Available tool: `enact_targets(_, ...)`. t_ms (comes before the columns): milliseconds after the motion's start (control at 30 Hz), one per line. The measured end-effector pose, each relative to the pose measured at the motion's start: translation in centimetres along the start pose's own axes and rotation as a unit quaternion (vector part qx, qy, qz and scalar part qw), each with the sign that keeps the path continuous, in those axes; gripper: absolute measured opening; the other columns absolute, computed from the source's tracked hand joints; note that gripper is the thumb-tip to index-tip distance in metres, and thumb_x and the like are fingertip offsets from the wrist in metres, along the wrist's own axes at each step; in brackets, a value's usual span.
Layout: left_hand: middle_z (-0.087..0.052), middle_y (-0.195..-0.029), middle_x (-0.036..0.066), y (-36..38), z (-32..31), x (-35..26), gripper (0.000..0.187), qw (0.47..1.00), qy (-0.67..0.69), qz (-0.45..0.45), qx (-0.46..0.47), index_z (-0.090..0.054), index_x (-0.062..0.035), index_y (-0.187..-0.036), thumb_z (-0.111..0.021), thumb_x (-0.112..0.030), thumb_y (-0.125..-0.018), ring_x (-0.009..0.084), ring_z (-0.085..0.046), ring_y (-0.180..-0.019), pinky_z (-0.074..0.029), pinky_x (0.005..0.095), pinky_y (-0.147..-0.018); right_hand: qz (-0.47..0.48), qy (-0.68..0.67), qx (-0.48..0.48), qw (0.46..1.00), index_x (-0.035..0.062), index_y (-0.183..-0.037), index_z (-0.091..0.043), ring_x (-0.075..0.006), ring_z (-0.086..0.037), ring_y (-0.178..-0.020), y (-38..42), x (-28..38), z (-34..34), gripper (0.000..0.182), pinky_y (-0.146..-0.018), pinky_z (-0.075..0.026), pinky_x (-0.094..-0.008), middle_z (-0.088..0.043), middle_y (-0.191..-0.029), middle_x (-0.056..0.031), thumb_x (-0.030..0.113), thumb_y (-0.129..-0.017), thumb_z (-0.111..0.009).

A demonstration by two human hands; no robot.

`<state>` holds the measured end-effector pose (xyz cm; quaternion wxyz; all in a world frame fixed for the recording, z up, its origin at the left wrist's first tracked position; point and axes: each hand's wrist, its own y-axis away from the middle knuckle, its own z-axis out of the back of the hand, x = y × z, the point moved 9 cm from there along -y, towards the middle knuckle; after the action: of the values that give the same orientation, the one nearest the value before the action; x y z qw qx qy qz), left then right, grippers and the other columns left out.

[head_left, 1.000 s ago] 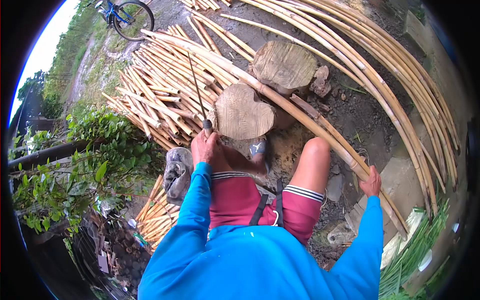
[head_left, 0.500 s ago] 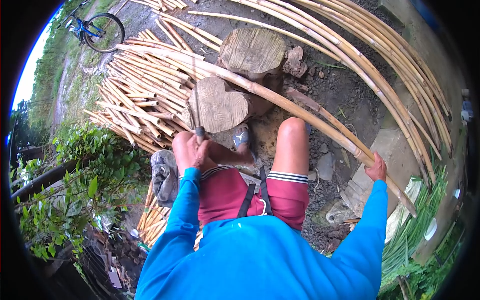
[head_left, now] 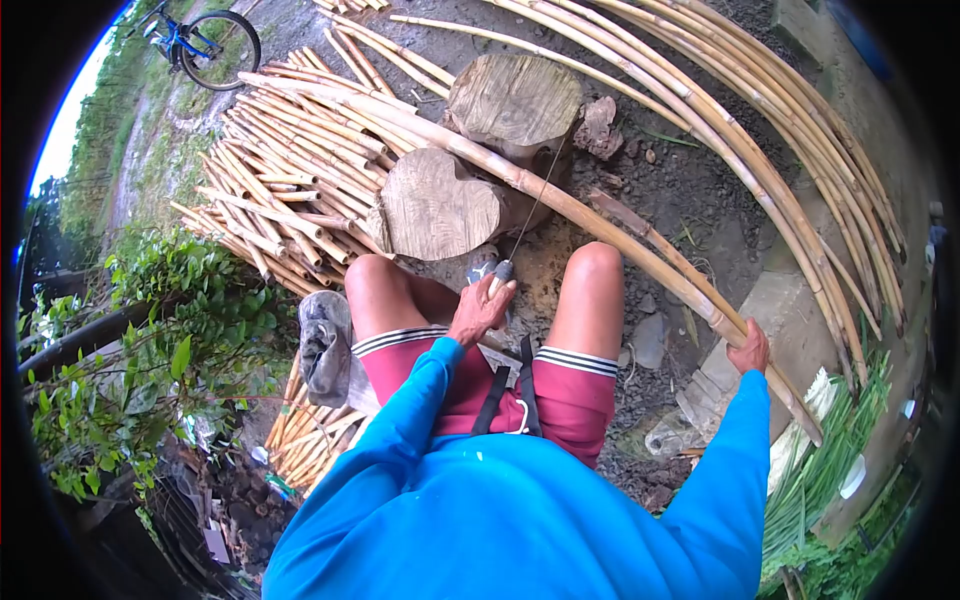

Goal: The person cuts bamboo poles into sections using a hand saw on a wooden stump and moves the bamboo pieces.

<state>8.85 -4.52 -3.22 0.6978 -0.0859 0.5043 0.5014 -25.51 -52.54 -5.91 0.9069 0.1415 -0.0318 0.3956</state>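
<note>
My left hand (head_left: pixel 481 309) is closed around the handle of a machete (head_left: pixel 531 217), held between my knees. Its long, thin blade appears nearly edge-on and points away from me, overlapping a bamboo pole (head_left: pixel 610 232) in this view. At the right, my right hand (head_left: pixel 750 348) grips that pole near its close end. The pole slants up to the left, past two upright wooden stumps, the nearer (head_left: pixel 440 205) with a notched top and the farther (head_left: pixel 515 98) with a rough, round one. Its far end reaches over a pile of cut bamboo pieces (head_left: pixel 290 165).
Long bamboo poles (head_left: pixel 780 110) lie along the right side. A blue bicycle (head_left: pixel 205 48) is at the far left. Leafy plants (head_left: pixel 170 350) grow at the left, and green stalks (head_left: pixel 830 470) lie at the lower right. More cut pieces (head_left: pixel 300 435) lie beside my left hip.
My left hand has swung right, from over my left knee to between my knees, turning the machete's blade to the right. My right hand keeps its grip; the view has shifted slightly.
</note>
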Motion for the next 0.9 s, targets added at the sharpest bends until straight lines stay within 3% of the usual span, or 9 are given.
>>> enact_targets(100,-0.057,-0.060,0.011,-0.8,-0.3,-1.2,0.048,0.998,-0.002,0.056,0.043,-0.060,0.0030,-0.083,-0.056,-0.044,-0.094,0.0196,-0.059,-0.056,-0.045,0.0360,-0.054,-0.010,-0.001,0.032,0.999,0.0053,-0.098,-0.049,-0.0463,-0.058,-0.096,0.0,-0.7,-0.7,0.044,-0.081,-0.048,-0.0527,-0.062,-0.098,-0.0234,0.012,-0.063,-0.074)
enact_targets(333,-0.060,-0.070,0.013,-2.1,-1.0,0.0,0.053,0.999,0.009,0.037,0.038,-0.061,0.0016,-0.087,-0.051,-0.050,-0.094,0.0238,-0.057,-0.064,-0.044,0.0394,-0.062,0.003,-0.011,0.128,0.992,0.0045,-0.093,-0.054,-0.0450,-0.058,-0.098,-0.9,-1.1,-2.0,0.039,-0.084,-0.048,-0.0515,-0.062,-0.100,-0.0220,0.016,-0.062,-0.075)
enact_targets(467,-0.061,-0.078,0.016,-1.3,-0.5,-1.1,0.054,0.995,0.032,0.067,0.064,-0.059,0.0010,-0.100,-0.050,-0.052,-0.094,0.0271,-0.061,-0.074,-0.045,0.0409,-0.069,0.002,0.024,0.126,0.992,0.0049,-0.095,-0.056,-0.0439,-0.058,-0.099,-0.7,-1.5,-2.5,0.040,-0.085,-0.048,-0.0515,-0.062,-0.098,-0.0213,0.016,-0.061,-0.075)
enact_targets(500,-0.060,-0.082,0.019,-2.0,-0.7,0.1,0.055,0.999,0.009,0.019,0.027,-0.057,0.0001,-0.100,-0.050,-0.054,-0.094,0.0294,-0.061,-0.079,-0.046,0.0424,-0.072,0.006,0.037,0.126,0.991,0.0051,-0.096,-0.057,-0.0431,-0.057,-0.099,-1.0,-2.2,-3.1,0.041,-0.085,-0.048,-0.0515,-0.062,-0.098,-0.0209,0.016,-0.061,-0.075)
enact_targets(600,-0.063,-0.084,0.023,-1.7,0.0,-0.6,0.058,0.996,0.025,0.054,0.060,-0.054,0.0019,-0.103,-0.050,-0.056,-0.094,0.0342,-0.065,-0.079,-0.047,0.0460,-0.069,0.021,0.037,0.088,0.995,0.0051,-0.096,-0.057,-0.0424,-0.056,-0.099,-0.7,-0.6,-1.8,0.041,-0.085,-0.047,-0.0518,-0.059,-0.100,-0.0199,0.015,-0.061,-0.075)
enact_targets(700,-0.060,-0.079,0.018,-2.6,-0.5,0.9,0.058,0.999,-0.008,-0.002,0.046,-0.050,-0.0003,-0.101,-0.048,-0.057,-0.094,0.0276,-0.061,-0.069,-0.046,0.0423,-0.063,-0.021,0.037,0.063,0.997,0.0053,-0.098,-0.057,-0.0419,-0.056,-0.100,0.1,-0.5,-1.2,0.041,-0.087,-0.047,-0.0513,-0.056,-0.103,-0.0191,0.016,-0.063,-0.075)
enact_targets(767,-0.058,-0.076,0.014,-2.2,-0.6,0.4,0.056,0.993,0.032,0.052,0.100,-0.047,-0.0023,-0.101,-0.048,-0.058,-0.095,0.0233,-0.058,-0.065,-0.045,0.0394,-0.059,0.014,0.043,0.050,0.998,0.0055,-0.100,-0.057,-0.0419,-0.055,-0.101,-0.1,0.7,-0.9,0.041,-0.088,-0.046,-0.0503,-0.055,-0.104,-0.0191,0.018,-0.067,-0.076)
enact_targets(867,-0.053,-0.091,0.018,-2.3,-1.4,0.5,0.056,0.989,0.022,0.033,0.140,-0.049,0.0018,-0.105,-0.043,-0.053,-0.097,0.0307,-0.055,-0.085,-0.042,0.0407,-0.079,0.115,-0.063,0.097,0.987,0.0046,-0.104,-0.056,-0.0414,-0.053,-0.103,-0.7,8.2,1.0,0.048,-0.089,-0.044,-0.0485,-0.056,-0.105,-0.0192,0.029,-0.070,-0.080)
enact_targets(900,-0.052,-0.092,0.018,-1.9,-1.1,0.2,0.055,0.982,0.036,0.095,0.159,-0.049,0.0014,-0.105,-0.042,-0.053,-0.097,0.0298,-0.055,-0.086,-0.042,0.0401,-0.080,0.128,-0.070,0.122,0.982,0.0044,-0.107,-0.057,-0.0408,-0.053,-0.104,-1.5,10.3,0.8,0.053,-0.090,-0.044,-0.0485,-0.057,-0.105,-0.0192,0.036,-0.071,-0.081)
